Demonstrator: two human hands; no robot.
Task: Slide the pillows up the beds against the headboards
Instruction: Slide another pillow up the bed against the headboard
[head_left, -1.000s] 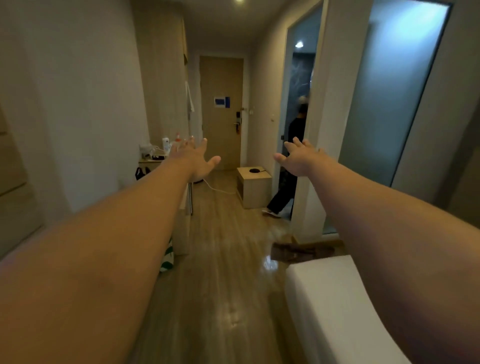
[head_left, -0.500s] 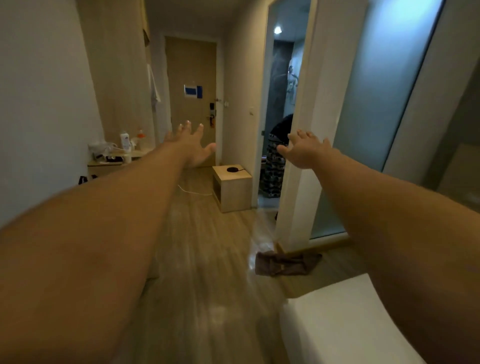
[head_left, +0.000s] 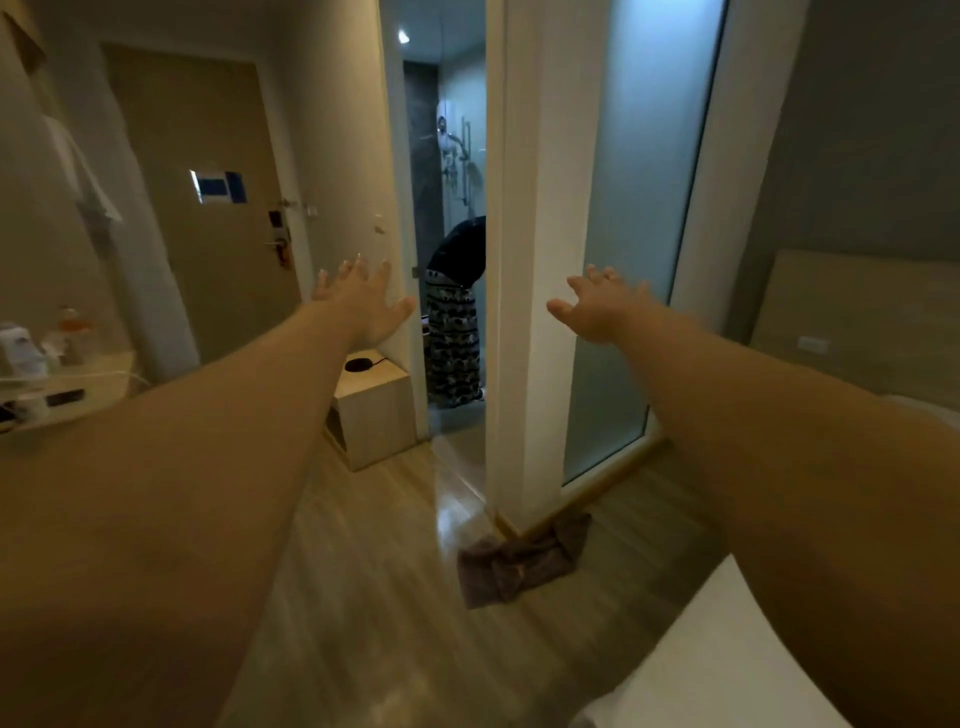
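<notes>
Both my arms reach straight out in front of me at chest height. My left hand (head_left: 363, 304) is open with fingers spread and holds nothing. My right hand (head_left: 605, 309) is open too, palm down, empty. A white bed corner (head_left: 717, 665) shows at the bottom right, partly under my right arm. A wooden headboard (head_left: 872, 322) stands at the far right against the grey wall. No pillow is clearly in view; a pale edge just above my right arm is too small to tell.
A white pillar (head_left: 540, 260) and frosted glass panel (head_left: 639, 234) stand ahead. A person (head_left: 457, 312) bends in the bathroom doorway. A small wooden cube (head_left: 374, 410) sits by it. A brown cloth (head_left: 519, 561) lies on the wooden floor. A cluttered desk (head_left: 62, 384) is at left.
The view has swung to the right: the entrance door and desk moved left, and the pillar, glass panel and headboard came in. Both hands stay outstretched and open.
</notes>
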